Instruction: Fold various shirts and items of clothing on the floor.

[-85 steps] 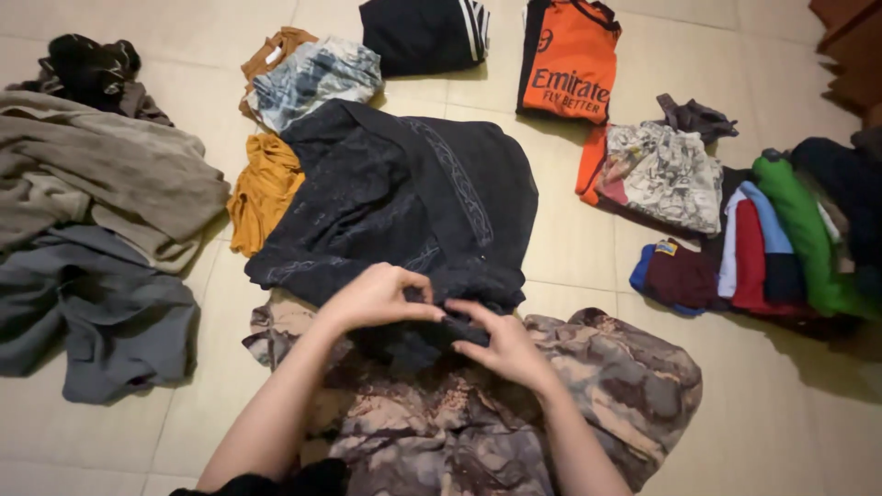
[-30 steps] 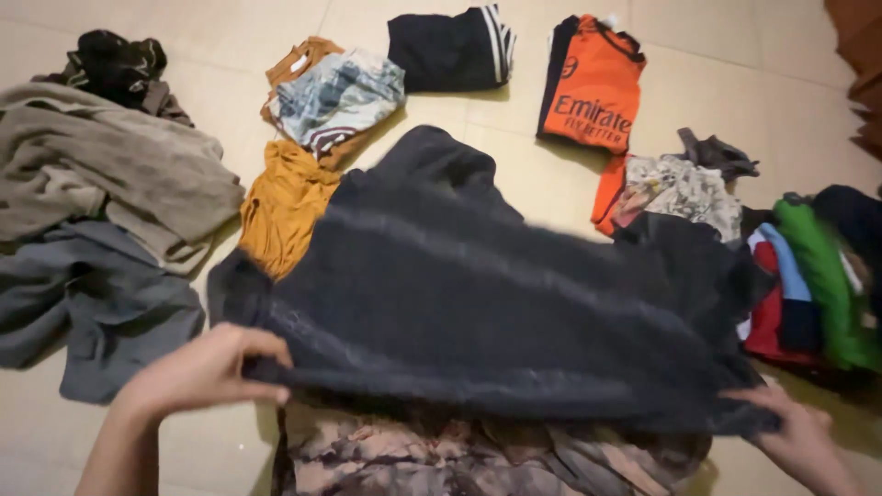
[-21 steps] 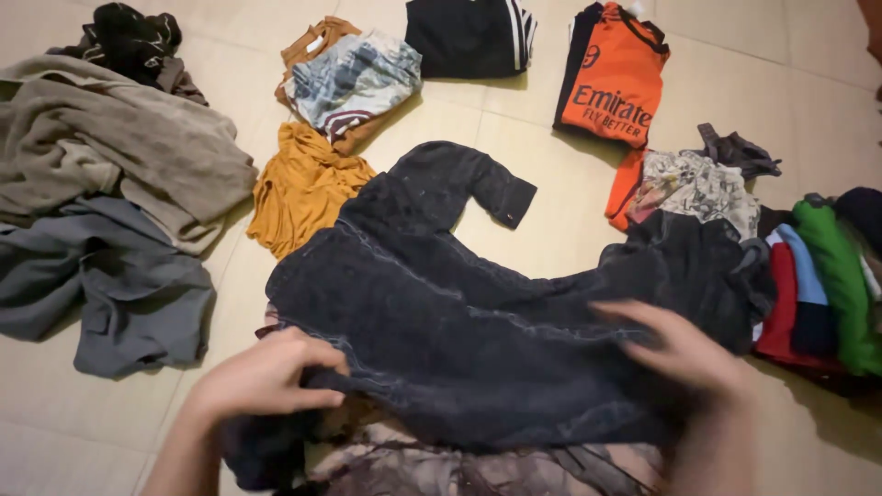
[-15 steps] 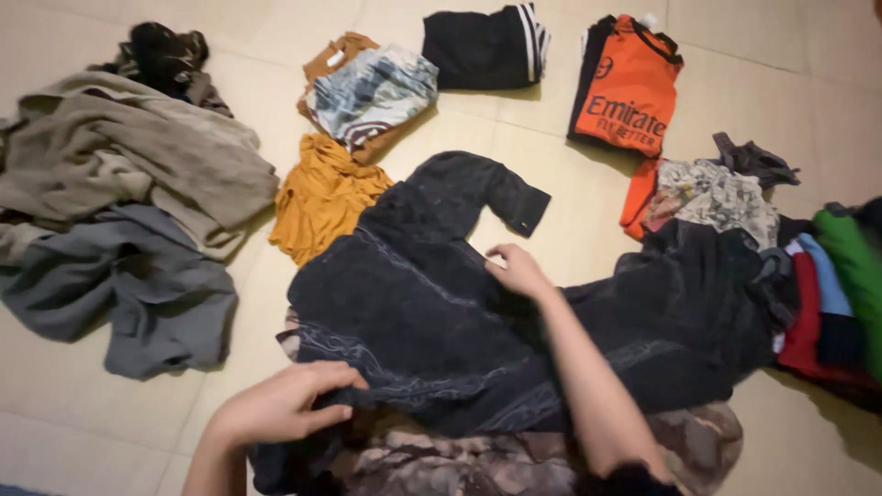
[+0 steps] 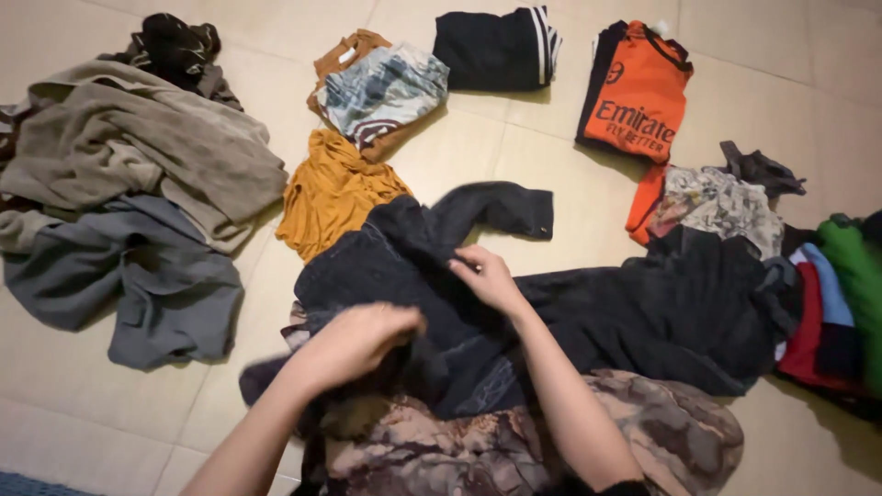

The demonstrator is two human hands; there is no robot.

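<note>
Left hand curled, fingers bent down into the near edge of the dark shirt, gripping a bunched fold; blurred, so exact finger spread cannot be told. Right hand half closed, fingertips pinching the same shirt at its middle, just near of the sleeve.

Dark shirt of charcoal cloth, soft and faintly patterned, spread across the tiled floor in the middle of the scene, one cuffed sleeve stretched far and right, the body rumpled toward the right. Underneath at the near side, a mottled brown and tan garment, blotchy in print, lumpy in shape.

At far left, a crumpled beige garment over a limp grey garment, both in loose heaps. Just left of the dark shirt, a wrinkled mustard top. Far beyond, a folded pale printed piece, a folded black piece with white stripes and a smooth orange jersey. At right, a stack of folded clothes in red, blue and green, touching the shirt's edge.
</note>
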